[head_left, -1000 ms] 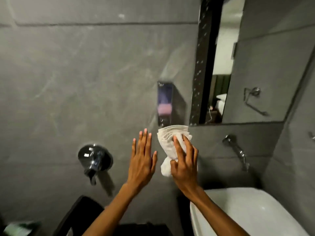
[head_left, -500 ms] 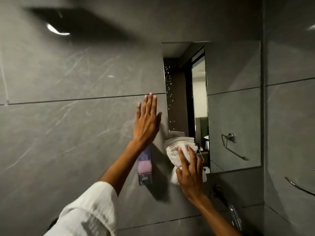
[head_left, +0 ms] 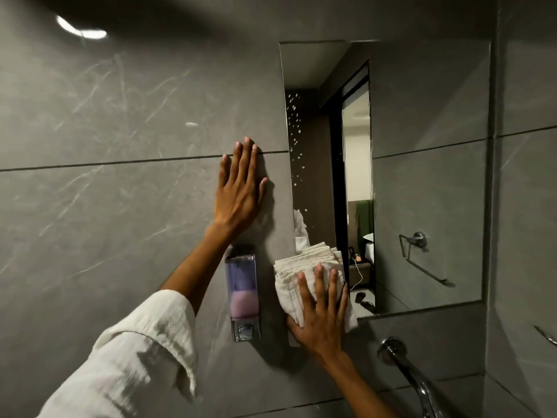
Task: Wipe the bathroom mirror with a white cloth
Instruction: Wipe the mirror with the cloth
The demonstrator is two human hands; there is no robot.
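The frameless mirror hangs on the grey tiled wall at centre right, with water spots along its left strip. A folded white cloth is pressed against the mirror's lower left corner, overlapping the edge onto the wall. My right hand lies flat over the cloth, fingers spread upward, holding it to the glass. My left hand rests flat on the wall tile just left of the mirror, fingers apart and holding nothing.
A clear soap dispenser with pink liquid is fixed to the wall between my arms. A chrome tap spout juts out below the mirror at lower right. A side wall with a rail closes in on the right.
The view tilted up from the basin to the mirror. My right hand carried the cloth up onto the mirror's lower left corner. My left hand rose and settled flat on the wall.
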